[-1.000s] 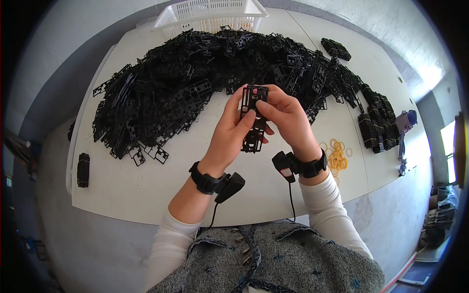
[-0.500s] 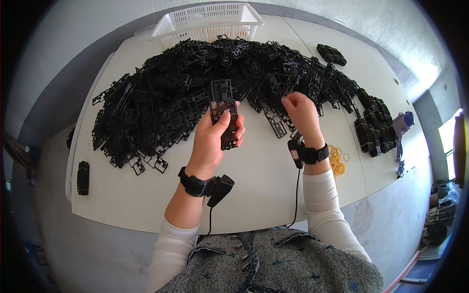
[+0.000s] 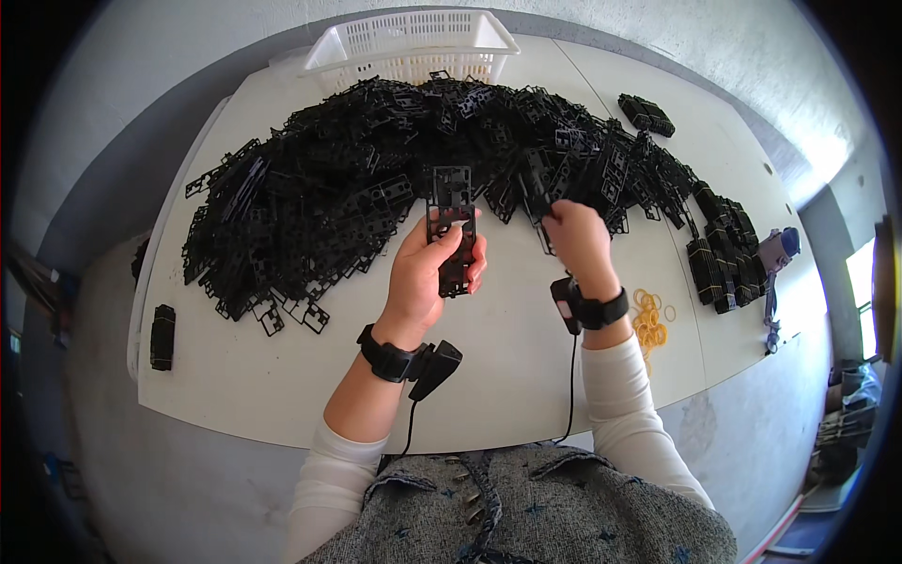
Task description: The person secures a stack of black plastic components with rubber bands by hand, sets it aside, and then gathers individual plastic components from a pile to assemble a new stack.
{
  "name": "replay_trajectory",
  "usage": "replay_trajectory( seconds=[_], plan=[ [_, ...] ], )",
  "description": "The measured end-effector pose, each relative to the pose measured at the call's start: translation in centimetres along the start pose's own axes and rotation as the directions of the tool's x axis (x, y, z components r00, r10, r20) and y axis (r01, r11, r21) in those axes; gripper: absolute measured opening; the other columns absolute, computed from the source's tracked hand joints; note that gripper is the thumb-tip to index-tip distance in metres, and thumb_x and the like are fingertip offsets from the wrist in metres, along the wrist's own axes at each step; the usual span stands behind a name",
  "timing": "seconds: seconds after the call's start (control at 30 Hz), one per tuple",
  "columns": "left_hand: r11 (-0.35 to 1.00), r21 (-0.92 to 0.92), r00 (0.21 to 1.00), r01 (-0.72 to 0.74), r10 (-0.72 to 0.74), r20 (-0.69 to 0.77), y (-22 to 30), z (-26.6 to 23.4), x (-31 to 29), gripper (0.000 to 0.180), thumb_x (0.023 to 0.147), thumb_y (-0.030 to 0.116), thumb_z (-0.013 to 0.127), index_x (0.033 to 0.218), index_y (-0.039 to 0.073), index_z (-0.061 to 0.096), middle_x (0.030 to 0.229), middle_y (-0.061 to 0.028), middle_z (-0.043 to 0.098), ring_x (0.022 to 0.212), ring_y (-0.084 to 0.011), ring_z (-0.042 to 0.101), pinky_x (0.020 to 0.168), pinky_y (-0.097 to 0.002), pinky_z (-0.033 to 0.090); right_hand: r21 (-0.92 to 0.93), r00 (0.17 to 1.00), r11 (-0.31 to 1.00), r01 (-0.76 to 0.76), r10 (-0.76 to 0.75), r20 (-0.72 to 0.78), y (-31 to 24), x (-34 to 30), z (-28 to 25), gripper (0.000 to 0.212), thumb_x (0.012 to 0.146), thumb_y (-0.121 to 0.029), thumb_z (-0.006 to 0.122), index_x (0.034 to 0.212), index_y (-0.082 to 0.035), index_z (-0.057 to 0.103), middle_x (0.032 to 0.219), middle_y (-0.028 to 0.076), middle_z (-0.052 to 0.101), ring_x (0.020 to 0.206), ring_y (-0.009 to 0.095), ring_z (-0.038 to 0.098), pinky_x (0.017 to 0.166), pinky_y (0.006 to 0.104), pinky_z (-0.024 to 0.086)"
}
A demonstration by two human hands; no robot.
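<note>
My left hand [image 3: 423, 268] is closed around an upright black plastic frame piece [image 3: 453, 193] with cut-out openings, its thumb across the front. Whether more pieces lie behind it I cannot tell. At the near edge of a big heap of black plastic frames [image 3: 310, 179], my right hand [image 3: 580, 240] is closed in a pinch on another black plastic frame [image 3: 536, 183], which tilts up and left from the fingers. Both wrists wear black straps with small cabled boxes.
Yellow rubber bands [image 3: 648, 324] lie right of my right wrist. Banded frame bundles [image 3: 723, 254] are stacked at the right, beside a purple-grey bottle-like object [image 3: 778, 249]. Single bundles sit far right [image 3: 646, 115] and near left [image 3: 163, 336]. A white plastic basket [image 3: 413, 56] stands behind the heap.
My right hand has come slightly down and now has a black plastic frame in its pinch. The left hand, still gripping its piece, has shifted a little right and down in the picture.
</note>
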State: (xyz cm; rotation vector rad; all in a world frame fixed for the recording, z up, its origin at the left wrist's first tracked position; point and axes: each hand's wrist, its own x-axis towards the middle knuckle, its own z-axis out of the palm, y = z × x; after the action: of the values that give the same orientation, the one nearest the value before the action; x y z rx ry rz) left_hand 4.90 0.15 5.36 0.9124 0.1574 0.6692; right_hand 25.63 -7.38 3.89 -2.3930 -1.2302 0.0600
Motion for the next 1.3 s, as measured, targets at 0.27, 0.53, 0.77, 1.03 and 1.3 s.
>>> replay_trajectory(
  seconds=[0.27, 0.53, 0.77, 1.03, 1.3],
  plan=[
    [0.999, 0.021, 0.997, 0.032, -0.03, -0.073, -0.5, 0.4, 0.1, 0.03, 0.094, 0.027, 0.043, 0.109, 0.001, 0.048, 0.076, -0.0091, 0.055, 0.059, -0.0143, 0.05, 0.05, -0.0288, 0.042, 0.945, 0.958, 0.326, 0.006, -0.272, 0.088, -4.4, -3.5, -4.1, 0.016, 0.092, -0.008, 0.05, 0.095, 0.003, 0.061, 0.072, -0.002, 0.057, 0.062, 0.005, 0.055, 0.055, 0.0191, 0.045],
    [0.999, 0.007, 0.992, 0.041, -0.04, -0.117, -0.1, 0.8, -0.1, 0.029, 0.093, 0.026, 0.049, 0.108, 0.002, 0.047, 0.077, -0.0076, 0.056, 0.062, -0.0137, 0.052, 0.051, -0.0276, 0.044, 0.67, 0.848, 0.697, 0.256, -0.495, 0.191, -3.5, -3.1, -4.8, 0.023, 0.089, -0.005, 0.054, 0.112, -0.001, 0.057, 0.073, -0.002, 0.053, 0.063, 0.006, 0.053, 0.053, 0.0177, 0.043],
    [0.979, 0.155, 0.976, -0.13, 0.153, -0.152, -0.5, 0.9, 0.1, 0.027, 0.089, 0.015, 0.056, 0.111, 0.002, 0.045, 0.08, -0.0068, 0.056, 0.063, -0.0131, 0.053, 0.052, -0.027, 0.045, 0.939, 0.977, 0.343, -0.019, -0.193, 0.091, -4.2, -2.8, -3.9, 0.022, 0.089, -0.01, 0.056, 0.107, 0.001, 0.059, 0.078, 0.002, 0.059, 0.064, 0.008, 0.056, 0.057, 0.0193, 0.045],
    [0.961, 0.184, 0.964, -0.207, 0.232, -0.131, -1.0, 0.8, 0.0, 0.029, 0.091, 0.021, 0.054, 0.112, 0.004, 0.044, 0.081, -0.0065, 0.057, 0.065, -0.0126, 0.054, 0.056, -0.0271, 0.047, 0.982, 0.983, 0.187, -0.031, -0.172, 0.064, -3.8, -2.5, -2.3, 0.021, 0.091, -0.011, 0.053, 0.106, 0.002, 0.059, 0.081, 0.004, 0.062, 0.07, 0.009, 0.058, 0.064, 0.0215, 0.047],
    [0.986, 0.152, 0.989, -0.064, 0.084, -0.125, -1.5, 0.6, 0.0, 0.044, 0.095, 0.045, 0.036, 0.111, 0.006, 0.046, 0.086, -0.0063, 0.058, 0.07, -0.0114, 0.055, 0.059, -0.0247, 0.048, 0.909, 0.962, 0.353, 0.219, -0.235, -0.14, -4.8, -3.7, -3.6, 0.026, 0.089, -0.005, 0.053, 0.114, 0.0, 0.057, 0.081, -0.002, 0.058, 0.072, 0.004, 0.052, 0.067, 0.0191, 0.044]
  ],
)
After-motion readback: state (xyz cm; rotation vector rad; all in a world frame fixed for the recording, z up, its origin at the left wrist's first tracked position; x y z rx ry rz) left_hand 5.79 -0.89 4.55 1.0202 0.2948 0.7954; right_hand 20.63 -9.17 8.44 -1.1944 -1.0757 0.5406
